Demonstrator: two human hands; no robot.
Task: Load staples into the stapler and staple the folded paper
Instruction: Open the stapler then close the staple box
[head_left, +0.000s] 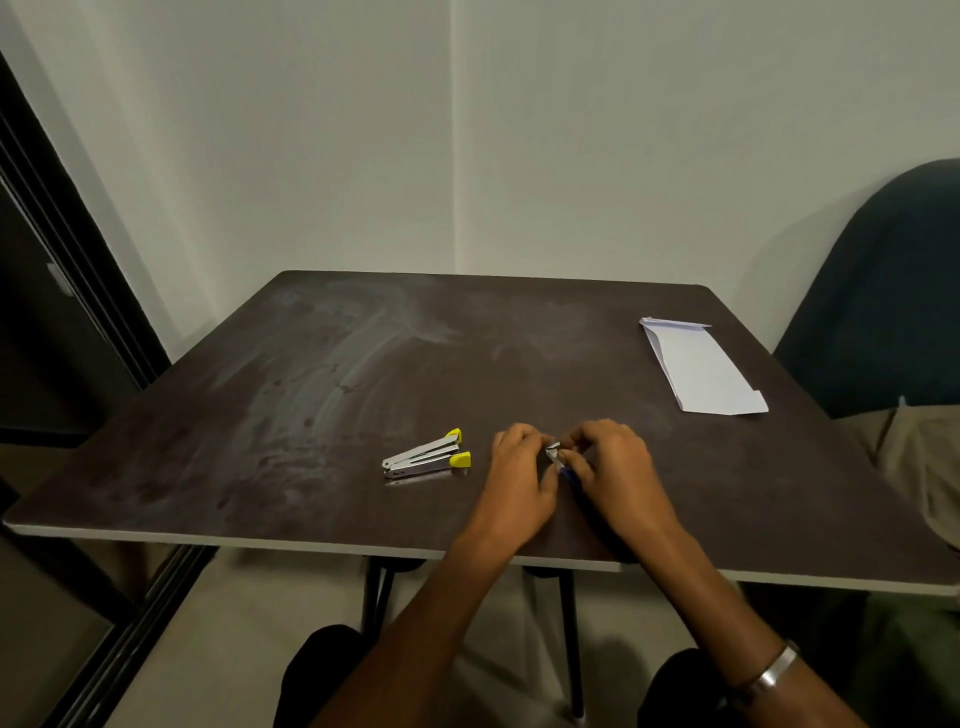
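Both hands sit together over the table (311, 395), close to the near edge and a bit right of its middle. Left hand (519, 475) and right hand (615, 467) are curled inward, fingertips meeting on a small staple box (555, 453) held between them. Each hand is pinching it from its own side. The box is tiny and mostly covered by fingers: a grey-white end and a sliver of blue below are visible, nothing more. Cannot tell whether the box is open or whether any staples are out.

Stapler (427, 459): lying on the tabletop just left of the left hand, not touched by either hand. Metal body, yellow plastic tips on the end facing the hands. Its two arms are splayed apart at the yellow end and joined at the far-left end, so it is lying open.

Folded paper (701, 370): flat on the table near the far right corner, well apart from the hands and the stapler. White, long side running roughly along the right edge, with fold flaps showing at both ends.

A metal bangle (774, 670) is on the right wrist. A dark chair back (883, 291) stands beyond the right edge of the table.
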